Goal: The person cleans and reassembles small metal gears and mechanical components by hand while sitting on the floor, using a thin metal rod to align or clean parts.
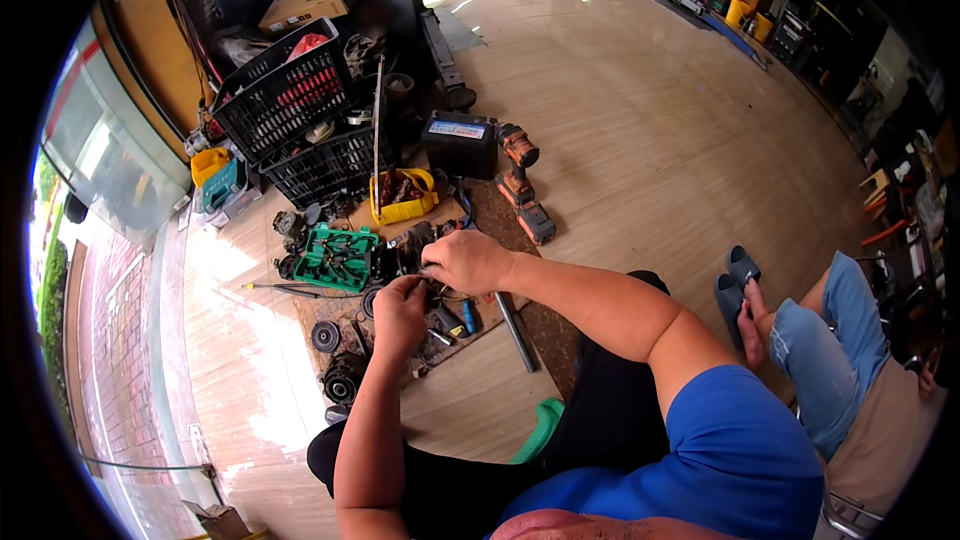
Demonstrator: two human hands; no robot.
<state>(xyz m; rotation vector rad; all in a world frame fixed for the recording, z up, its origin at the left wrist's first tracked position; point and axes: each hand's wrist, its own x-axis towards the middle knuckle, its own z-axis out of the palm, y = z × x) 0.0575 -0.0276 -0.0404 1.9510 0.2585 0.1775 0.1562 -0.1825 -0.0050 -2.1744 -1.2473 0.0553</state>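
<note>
My left hand (400, 314) and my right hand (466, 263) come close together over the parts on the floor. The fingers of both are pinched, and what lies between them is too small and too covered to name. Just beyond the hands is a dark metal part (408, 240), partly hidden. Left of it lies an open green tool case (345, 233) with several tools inside. Below my right hand are a blue-handled tool (469, 317) and a metal bar (516, 335). Near my left forearm sit a round black pulley (325, 337) and a larger pulley assembly (343, 380).
Beyond the work spot stand a yellow cut-open container (432, 202), a black car battery (450, 152), an orange-black cordless power tool (517, 185) and stacked black crates (285, 90). At the right another person (830, 340) sits close by. Glass doors (130, 170) line the left.
</note>
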